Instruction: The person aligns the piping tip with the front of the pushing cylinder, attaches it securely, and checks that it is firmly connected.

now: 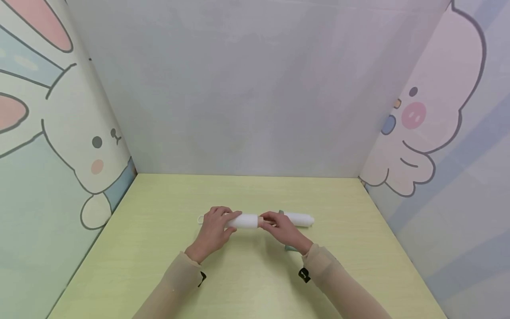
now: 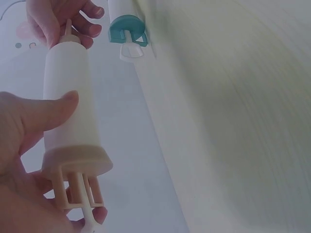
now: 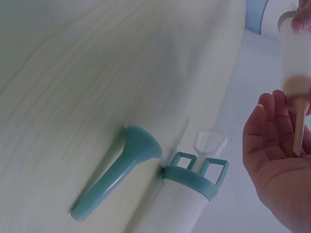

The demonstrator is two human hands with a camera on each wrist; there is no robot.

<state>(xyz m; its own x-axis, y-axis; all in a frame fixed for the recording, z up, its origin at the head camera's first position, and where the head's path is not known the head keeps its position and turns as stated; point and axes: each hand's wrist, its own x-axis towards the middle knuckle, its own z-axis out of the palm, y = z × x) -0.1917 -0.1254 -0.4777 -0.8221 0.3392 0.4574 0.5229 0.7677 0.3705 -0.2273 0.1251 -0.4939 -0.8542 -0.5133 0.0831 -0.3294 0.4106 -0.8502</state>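
My left hand point(image 1: 215, 228) grips the white barrel of a large plastic syringe point(image 1: 245, 221), held level above the table. The thumb lies along the barrel in the left wrist view, and fingers pass behind the beige handle collar point(image 2: 77, 161). A white plunger loop point(image 1: 200, 219) sticks out on the left. At the barrel's other end my right hand point(image 1: 284, 230) holds the slim beige nozzle point(image 3: 300, 126) with its fingers bent around it. In the right wrist view the nozzle points over the palm; the thumb is mostly hidden there.
Beyond the right hand lies a second white syringe point(image 1: 299, 219) with a teal collar point(image 3: 190, 180) and clear plunger handle. Beside it on the table point(image 1: 247, 283) rests a teal flared nozzle point(image 3: 116, 170). Walls with cartoon animals stand left and right, a plain wall point(image 1: 239, 88) behind.
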